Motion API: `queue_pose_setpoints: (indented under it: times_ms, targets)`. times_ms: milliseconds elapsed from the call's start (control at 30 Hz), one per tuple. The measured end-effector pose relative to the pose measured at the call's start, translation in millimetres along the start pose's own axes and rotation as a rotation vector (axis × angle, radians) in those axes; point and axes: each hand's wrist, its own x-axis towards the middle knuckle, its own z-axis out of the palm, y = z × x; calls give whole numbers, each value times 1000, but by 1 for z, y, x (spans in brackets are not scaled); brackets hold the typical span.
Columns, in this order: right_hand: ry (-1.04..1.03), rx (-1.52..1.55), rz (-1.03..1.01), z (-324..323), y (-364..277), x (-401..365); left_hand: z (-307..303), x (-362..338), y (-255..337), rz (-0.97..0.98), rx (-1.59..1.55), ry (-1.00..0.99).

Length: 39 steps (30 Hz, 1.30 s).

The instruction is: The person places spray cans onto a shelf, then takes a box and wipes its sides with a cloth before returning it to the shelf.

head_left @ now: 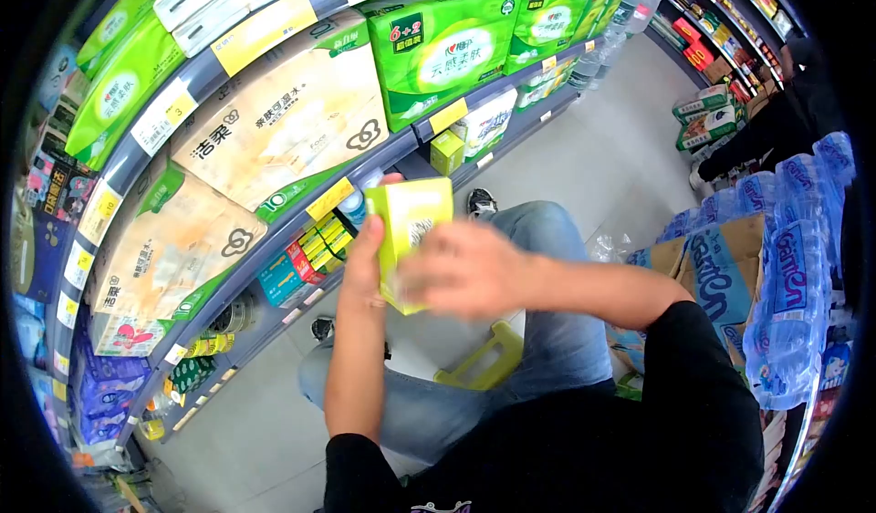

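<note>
My left hand (pixel 365 256) grips a yellow-green box (pixel 422 205) with dark print by its left side, thumb on the near face. My right hand (pixel 470 271) lies over the front of the box, its fingers smeared by motion, so whether they grip or rub it cannot be seen. Behind the box, on the lower shelf, stands a similar yellow-green box (pixel 447 153). A bottle with a blue part (pixel 352 207) shows just left of the held box.
Tissue packs, green (pixel 447 48) and beige (pixel 283 103), fill the shelf ahead. Small boxes (pixel 324 239) stand below. A green plastic stool (pixel 484 358) is between my legs. Wrapped water bottles (pixel 789 285) and a carton (pixel 716 285) stand right. Another person's dark-clothed leg (pixel 748 139) is at far right.
</note>
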Motion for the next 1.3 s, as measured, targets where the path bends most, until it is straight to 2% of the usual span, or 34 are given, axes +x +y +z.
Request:
queue_pose_setpoints:
  times_ms: [33,67,100,167,233,300,367,433,500,567,600,633,700,800,900,933,1033,1167,1200,1267,1300]
  targets:
    - [38,-90,66,-5,19,8,-7,-1,-6,-42,12,1]
    - [143,-129,190,-10,34,16,-9,-8,-11,-103,-9,139]
    - [175,-127,298,-15,39,23,-9,-7,-16,-92,-26,73]
    - [144,-161,254,-3,24,13,-9,-5,-18,-72,-24,93]
    - [-33,11,129,3,-9,-5,-12,1,-14,5,-78,4]
    - [-20,-14,-5,-1,-30,-5,2,-6,-11,36,-40,-61]
    - [44,-84,66,-12,-21,1,4,-4,-14,24,8,-140]
    - [156,-233,201,-19,16,9,2,-12,-23,-110,-67,11]
    - [204,-230,346,-17,22,13,-3,-8,-29,-84,32,92]
    - [-15,-80,173,-9,-3,4,-1,-1,-25,30,-44,57]
    - [-69,19,112,-6,-20,-3,-11,1,-20,84,-75,-23]
    - [-179,91,55,-12,-33,-4,-9,-1,-15,140,12,18]
    - [-130,159,-11,-12,-38,-6,-13,-3,-10,100,-3,-95]
    - [27,241,56,-24,-39,-1,4,-4,-8,-1,-131,-212]
    - [148,210,99,-29,-40,-5,11,-4,-11,61,-78,-73]
    - [166,184,143,-30,-38,-7,-10,-6,-12,2,-82,-121]
    - [162,94,163,-23,-32,-9,-3,7,-31,213,130,97]
    - [120,9,111,-27,-23,-5,28,3,-4,52,90,-12]
    - [121,-8,128,-26,-22,-3,22,1,-1,3,-60,-125]
    - [126,-44,159,-25,-20,0,22,-1,-8,17,-116,-134]
    - [60,-28,107,-22,-24,0,24,-1,-12,24,-146,-138]
